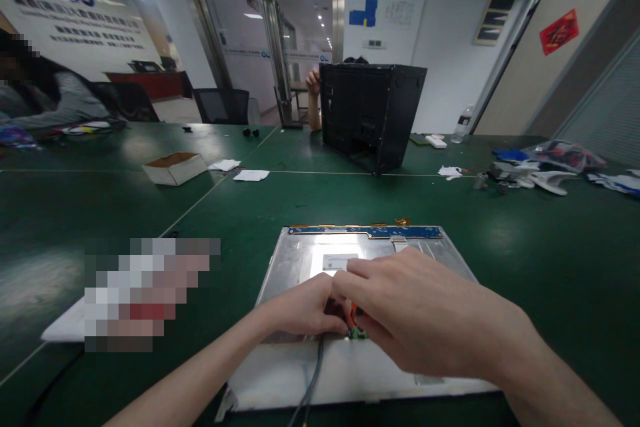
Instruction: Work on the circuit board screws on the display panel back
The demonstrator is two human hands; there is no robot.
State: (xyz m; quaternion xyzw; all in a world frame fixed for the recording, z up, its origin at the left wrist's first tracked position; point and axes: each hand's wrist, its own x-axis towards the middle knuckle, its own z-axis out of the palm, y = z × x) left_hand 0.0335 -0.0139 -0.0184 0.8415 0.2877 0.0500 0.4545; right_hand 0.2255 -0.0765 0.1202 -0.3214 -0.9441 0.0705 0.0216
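A grey cable (pixel 311 380) is seen entering from the near edge, left of centre. The left hand (pixel 300 310) is pinched narrowly on a small red-and-green connector (pixel 354 323) at mid-panel; the right hand (pixel 420 313) is closed over it from the right. Judgement: the connector is best worked straight along the cable line, the metal panel (pixel 300 260) kept flat on the green table (pixel 550 247). The panel's long axis appears to run away from the person, blue circuit strip (pixel 373 231) at the far end.

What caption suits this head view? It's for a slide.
Both hands, left hand and right hand, pinch a small connector on a metal panel.
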